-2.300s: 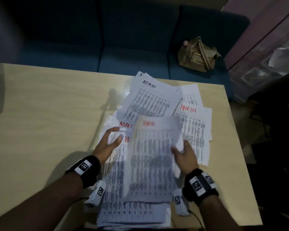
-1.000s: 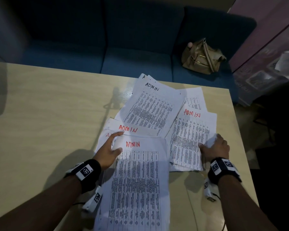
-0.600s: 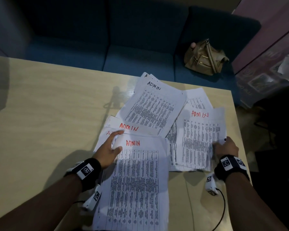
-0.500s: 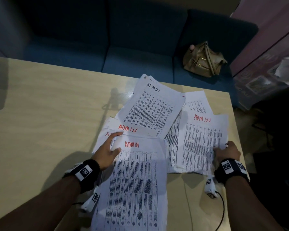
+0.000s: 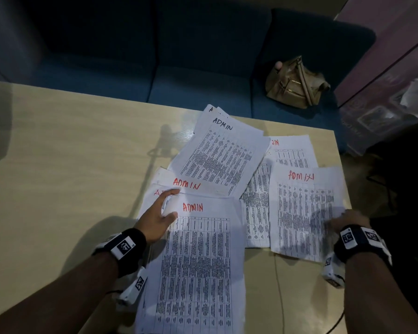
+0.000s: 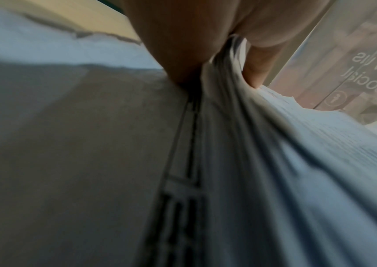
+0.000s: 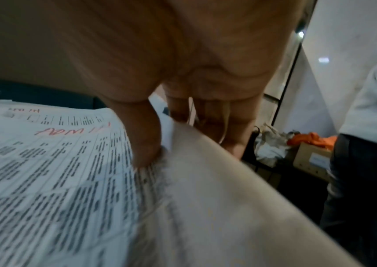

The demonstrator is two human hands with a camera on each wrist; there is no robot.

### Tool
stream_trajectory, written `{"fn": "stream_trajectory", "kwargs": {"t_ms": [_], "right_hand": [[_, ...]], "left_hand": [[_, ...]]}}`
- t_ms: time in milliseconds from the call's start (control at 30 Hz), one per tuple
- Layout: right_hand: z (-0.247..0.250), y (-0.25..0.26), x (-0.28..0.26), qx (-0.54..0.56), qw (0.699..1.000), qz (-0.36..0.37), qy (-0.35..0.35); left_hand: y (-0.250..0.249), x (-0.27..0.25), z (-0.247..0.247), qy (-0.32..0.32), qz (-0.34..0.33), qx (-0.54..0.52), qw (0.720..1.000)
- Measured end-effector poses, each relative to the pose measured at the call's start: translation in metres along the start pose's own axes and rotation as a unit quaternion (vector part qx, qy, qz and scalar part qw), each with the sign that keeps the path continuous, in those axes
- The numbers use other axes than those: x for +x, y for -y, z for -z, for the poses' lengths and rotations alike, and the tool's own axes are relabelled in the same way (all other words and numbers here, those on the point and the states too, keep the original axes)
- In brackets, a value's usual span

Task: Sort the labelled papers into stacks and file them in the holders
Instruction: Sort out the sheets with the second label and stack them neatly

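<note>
Covering wood table w/ papers, blue sofa behind.

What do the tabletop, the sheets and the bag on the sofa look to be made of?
Tabletop: pale wood-look laminate, probably; smooth, faintly glossy.
Sheets: thin white printer paper, matte; they curl where the hands lift them.
Bag: tan leather or an imitation, soft and slumped, with metal zips.
</note>
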State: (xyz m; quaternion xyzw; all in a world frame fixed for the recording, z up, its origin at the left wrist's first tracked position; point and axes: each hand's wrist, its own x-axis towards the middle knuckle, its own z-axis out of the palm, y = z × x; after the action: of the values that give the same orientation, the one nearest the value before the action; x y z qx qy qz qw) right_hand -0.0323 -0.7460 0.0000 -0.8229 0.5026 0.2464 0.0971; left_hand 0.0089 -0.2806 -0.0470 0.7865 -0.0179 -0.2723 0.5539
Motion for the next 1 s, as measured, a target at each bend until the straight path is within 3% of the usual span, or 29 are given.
{"fn": "stream_trajectory", "kwargs": {"t_ms": [133, 333, 467, 667, 833, 900, 1000], "right_hand": [[0.005, 0.009, 0.003, -0.034, 0.999, 0.033, -0.011], [-0.006, 0.049, 0.007, 0.046, 0.985, 0.146, -0.085], [-0.015, 0.063, 0.002, 0.047, 0.985, 0.131, -0.105], [-0.014, 0.064, -0.013, 0.216, 0.963, 0.122, -0.104], [0.020, 0.061, -0.031, 0.175, 0.949, 0.180, -0.189], [0.039, 0.056, -0.040, 0.194, 0.931, 0.185, -0.246], [0.060, 0.049, -0.051, 0.283, 0.882, 0.207, -0.316]], "left_hand": [[-0.003, -0.001, 0.000, -0.007, 0.004, -0.006, 1.000], [-0.004, 0.000, 0.002, -0.013, -0.012, -0.013, 1.000], [0.000, 0.002, 0.002, -0.016, -0.005, -0.044, 0.999], [0.003, 0.008, 0.005, -0.020, 0.002, -0.028, 0.999], [0.007, 0.008, 0.006, -0.015, -0.005, -0.004, 1.000], [0.008, 0.007, 0.005, -0.015, 0.004, -0.009, 1.000], [0.006, 0.006, 0.005, -0.019, 0.008, -0.008, 1.000]]}}
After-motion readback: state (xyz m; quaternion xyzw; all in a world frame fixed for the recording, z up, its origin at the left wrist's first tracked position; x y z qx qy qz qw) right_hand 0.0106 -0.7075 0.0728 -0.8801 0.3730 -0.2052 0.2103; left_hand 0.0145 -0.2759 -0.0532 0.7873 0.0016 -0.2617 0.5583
